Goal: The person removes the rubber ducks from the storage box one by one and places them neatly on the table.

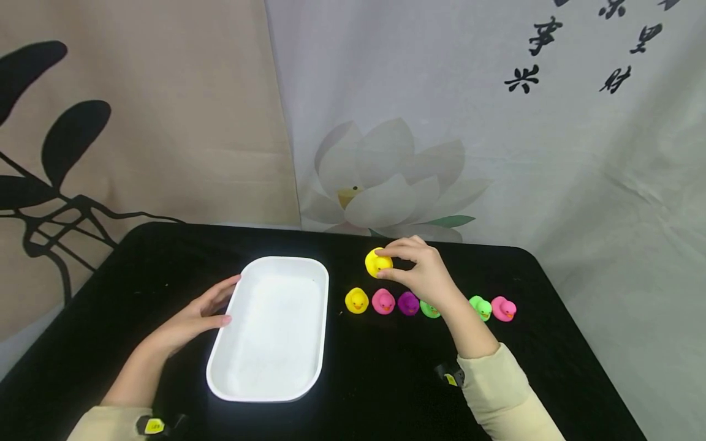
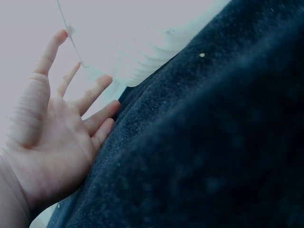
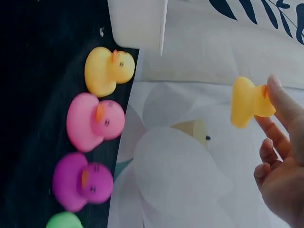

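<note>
My right hand (image 1: 421, 269) pinches a yellow rubber duck (image 1: 376, 263) between thumb and fingers, raised above the table behind the row of ducks. In the right wrist view the held yellow duck (image 3: 244, 102) hangs in front of the curtain, apart from the others. My left hand (image 1: 190, 315) is at the left side of a white tray (image 1: 270, 331), its thumb at the rim. Seen from the left wrist, the left hand (image 2: 59, 128) has spread, nearly straight fingers beside the ribbed tray wall (image 2: 156, 57).
Right of the tray runs a row of rubber ducks: yellow (image 1: 356, 301), pink (image 1: 383, 301), purple (image 1: 409, 303), green (image 1: 429, 310), then another green (image 1: 482, 307) and pink (image 1: 504, 309). My right forearm hides part of this row. A printed curtain (image 1: 397, 153) hangs behind the black table (image 1: 380, 380).
</note>
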Demonstrator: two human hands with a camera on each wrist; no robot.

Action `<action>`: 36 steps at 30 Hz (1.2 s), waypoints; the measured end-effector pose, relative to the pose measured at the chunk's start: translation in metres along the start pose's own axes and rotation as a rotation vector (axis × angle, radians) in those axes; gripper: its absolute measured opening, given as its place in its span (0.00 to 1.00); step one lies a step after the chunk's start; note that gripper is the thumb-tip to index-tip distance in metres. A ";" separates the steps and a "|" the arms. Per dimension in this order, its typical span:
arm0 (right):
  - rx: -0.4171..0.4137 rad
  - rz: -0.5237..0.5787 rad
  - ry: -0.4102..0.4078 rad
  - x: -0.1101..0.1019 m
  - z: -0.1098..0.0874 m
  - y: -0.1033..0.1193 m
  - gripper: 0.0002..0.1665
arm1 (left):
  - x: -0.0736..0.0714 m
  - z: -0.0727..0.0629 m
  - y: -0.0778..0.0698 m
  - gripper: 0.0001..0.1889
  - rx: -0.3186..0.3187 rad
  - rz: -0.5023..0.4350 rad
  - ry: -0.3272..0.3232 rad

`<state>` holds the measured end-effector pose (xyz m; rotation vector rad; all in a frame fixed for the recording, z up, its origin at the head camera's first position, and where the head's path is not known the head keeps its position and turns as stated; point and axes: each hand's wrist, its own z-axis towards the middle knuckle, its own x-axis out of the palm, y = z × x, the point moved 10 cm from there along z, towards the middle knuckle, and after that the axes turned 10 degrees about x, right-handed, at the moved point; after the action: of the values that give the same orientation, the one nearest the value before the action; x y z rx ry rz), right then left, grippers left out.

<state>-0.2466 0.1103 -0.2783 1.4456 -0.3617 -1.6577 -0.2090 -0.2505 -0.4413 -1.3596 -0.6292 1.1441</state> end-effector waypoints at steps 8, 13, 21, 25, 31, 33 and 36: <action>0.018 0.000 -0.023 -0.028 -0.011 -0.017 0.21 | 0.001 0.000 0.000 0.39 0.004 0.002 0.000; 0.069 -0.017 -0.028 -0.043 -0.020 -0.033 0.21 | 0.002 0.000 -0.001 0.38 0.003 -0.004 0.002; 0.087 -0.055 -0.051 -0.067 -0.035 -0.061 0.20 | 0.001 0.000 -0.003 0.38 0.008 0.007 -0.003; 0.080 -0.112 -0.068 -0.079 -0.044 -0.071 0.20 | 0.001 0.000 -0.003 0.38 0.005 0.010 -0.006; 0.111 -0.166 -0.089 -0.097 -0.054 -0.087 0.19 | 0.000 0.000 -0.002 0.39 0.004 0.005 -0.003; 0.130 -0.182 -0.094 -0.103 -0.058 -0.093 0.19 | 0.000 0.000 -0.001 0.38 0.006 0.008 -0.002; 0.151 -0.211 -0.105 -0.112 -0.063 -0.100 0.19 | 0.000 0.000 0.000 0.38 0.011 0.010 0.001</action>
<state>-0.2390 0.2724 -0.2942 1.5553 -0.4124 -1.9153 -0.2094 -0.2504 -0.4413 -1.3550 -0.6151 1.1538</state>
